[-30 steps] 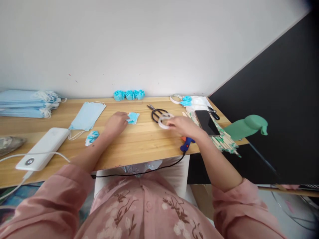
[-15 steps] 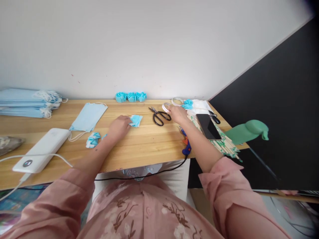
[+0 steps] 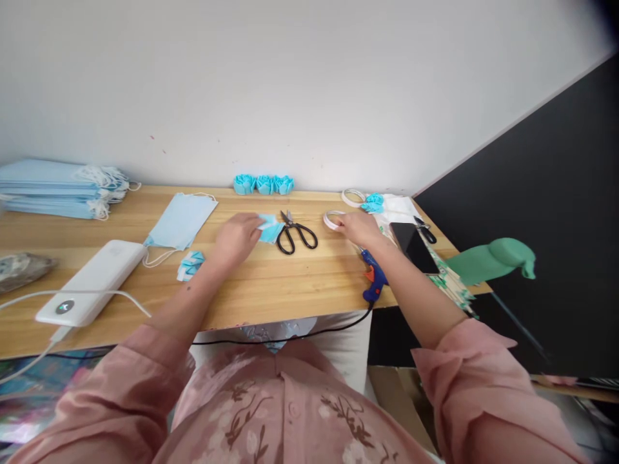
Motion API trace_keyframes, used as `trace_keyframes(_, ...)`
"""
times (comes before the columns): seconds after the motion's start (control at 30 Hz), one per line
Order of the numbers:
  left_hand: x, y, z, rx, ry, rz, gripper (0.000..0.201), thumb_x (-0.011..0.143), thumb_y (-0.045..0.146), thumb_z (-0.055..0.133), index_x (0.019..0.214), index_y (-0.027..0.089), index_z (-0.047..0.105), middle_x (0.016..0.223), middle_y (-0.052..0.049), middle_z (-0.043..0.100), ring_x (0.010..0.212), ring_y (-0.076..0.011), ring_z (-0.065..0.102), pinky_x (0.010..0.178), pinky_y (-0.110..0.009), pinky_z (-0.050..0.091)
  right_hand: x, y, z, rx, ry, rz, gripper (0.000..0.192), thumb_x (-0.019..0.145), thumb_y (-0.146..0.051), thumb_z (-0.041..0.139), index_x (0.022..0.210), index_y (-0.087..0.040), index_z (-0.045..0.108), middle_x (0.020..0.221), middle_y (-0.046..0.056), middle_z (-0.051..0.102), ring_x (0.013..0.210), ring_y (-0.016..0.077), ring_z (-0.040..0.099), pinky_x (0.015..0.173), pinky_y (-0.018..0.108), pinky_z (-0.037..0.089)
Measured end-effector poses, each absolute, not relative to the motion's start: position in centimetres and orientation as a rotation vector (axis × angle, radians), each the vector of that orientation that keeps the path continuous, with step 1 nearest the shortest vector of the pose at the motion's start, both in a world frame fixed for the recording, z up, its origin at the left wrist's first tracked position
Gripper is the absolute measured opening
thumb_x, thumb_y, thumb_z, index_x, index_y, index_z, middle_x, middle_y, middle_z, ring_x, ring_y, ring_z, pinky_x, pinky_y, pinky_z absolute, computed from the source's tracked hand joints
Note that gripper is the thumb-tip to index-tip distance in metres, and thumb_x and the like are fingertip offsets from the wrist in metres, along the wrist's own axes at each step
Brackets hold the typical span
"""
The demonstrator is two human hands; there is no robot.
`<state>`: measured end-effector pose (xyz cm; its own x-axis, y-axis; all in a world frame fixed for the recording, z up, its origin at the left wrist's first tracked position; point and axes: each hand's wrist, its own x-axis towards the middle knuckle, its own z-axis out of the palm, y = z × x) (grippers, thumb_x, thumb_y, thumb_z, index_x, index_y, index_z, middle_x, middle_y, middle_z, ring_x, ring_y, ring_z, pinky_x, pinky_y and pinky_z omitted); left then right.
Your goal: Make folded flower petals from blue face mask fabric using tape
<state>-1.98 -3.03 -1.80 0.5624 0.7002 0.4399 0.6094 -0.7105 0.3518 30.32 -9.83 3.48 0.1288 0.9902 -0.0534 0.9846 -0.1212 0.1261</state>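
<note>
My left hand is closed at the fingertips on a light-blue piece of mask fabric, low over the table. Black-handled scissors lie with slightly parted blades right beside that piece. My right hand grips the edge of a white roll of tape; its thumb is partly hidden. Below my right wrist lies a blue hot glue gun with an orange trigger. A folded blue-and-white fabric piece rests beside my left forearm.
Three blue fabric roses stand by the wall. A flat mask, a mask stack and a white power bank are leftward. Rightward are another tape roll, a blue rose, a phone, wrapped sticks and a green bottle.
The scissors have shifted left, against the blue piece by my left hand. My right hand has drawn the tape roll slightly nearer. The whole view has shifted a little.
</note>
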Motion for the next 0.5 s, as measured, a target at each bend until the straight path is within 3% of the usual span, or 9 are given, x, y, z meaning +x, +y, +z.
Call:
trace_keyframes(0.07, -1.9, -2.9, -2.4, 2.681, 1.014, 0.649, 0.041, 0.096, 0.041, 0.045, 0.119, 0.017, 0.070, 0.130, -0.016, 0.065, 0.121, -0.0314, 0.060, 0.106, -0.048, 0.045, 30.7, -10.3, 3.2, 2.262, 1.987, 0.050, 0.018, 0.089, -0.030, 0.057, 0.089, -0.020, 0.072, 0.094, 0.010, 0.075, 0.086, 0.0231, 0.066, 0.063, 0.028, 0.035)
trace_keyframes(0.17, -1.6, -3.3, -1.9, 2.624, 1.077, 0.803, 0.051, 0.097, 0.048, 0.045, 0.133, 0.015, 0.060, 0.142, -0.019, 0.056, 0.131, -0.0331, 0.052, 0.111, -0.051, 0.039, 30.4, -11.1, 3.8, 2.487, 2.133, -0.136, 0.018, 0.089, -0.031, 0.057, 0.090, -0.020, 0.071, 0.087, 0.006, 0.073, 0.079, 0.0191, 0.063, 0.064, 0.027, 0.037)
trace_keyframes(0.23, -1.2, -4.2, -0.4, 2.516, 1.078, 1.024, 0.049, 0.097, 0.048, 0.044, 0.131, 0.016, 0.062, 0.141, -0.017, 0.057, 0.133, -0.0316, 0.050, 0.112, -0.051, 0.037, 29.5, -11.8, 4.9, 2.639, 2.408, -0.563, 0.019, 0.086, -0.036, 0.061, 0.089, -0.019, 0.070, 0.082, 0.003, 0.072, 0.074, 0.0168, 0.062, 0.066, 0.026, 0.042)
trace_keyframes(0.33, 0.0, -6.6, 2.4, 2.308, 0.843, 1.130, 0.043, 0.096, 0.048, 0.048, 0.119, 0.017, 0.069, 0.132, -0.014, 0.064, 0.127, -0.0288, 0.055, 0.111, -0.046, 0.039, 27.1, -13.1, 6.5, 2.519, 2.745, -1.197, 0.026, 0.079, -0.044, 0.070, 0.085, -0.019, 0.069, 0.080, 0.002, 0.069, 0.071, 0.0150, 0.061, 0.068, 0.028, 0.046)
trace_keyframes(0.4, 1.2, -8.1, 3.7, 2.104, 0.661, 1.059, 0.039, 0.093, 0.048, 0.054, 0.109, 0.018, 0.073, 0.126, -0.012, 0.069, 0.121, -0.0273, 0.059, 0.109, -0.042, 0.040, 25.1, -13.8, 7.2, 2.436, 2.838, -1.293, 0.024, 0.078, -0.042, 0.071, 0.081, -0.019, 0.068, 0.078, 0.001, 0.069, 0.070, 0.0140, 0.060, 0.067, 0.027, 0.046)
trace_keyframes(0.5, 2.9, -9.3, 4.5, 1.620, 0.581, 0.983, 0.035, 0.086, 0.048, 0.064, 0.098, 0.017, 0.074, 0.106, -0.010, 0.074, 0.099, -0.0228, 0.067, 0.090, -0.034, 0.049, 22.9, -14.3, 7.7, 2.337, 2.882, -1.200, 0.018, 0.080, -0.038, 0.070, 0.080, -0.019, 0.070, 0.073, -0.001, 0.067, 0.065, 0.0121, 0.057, 0.063, 0.026, 0.043)
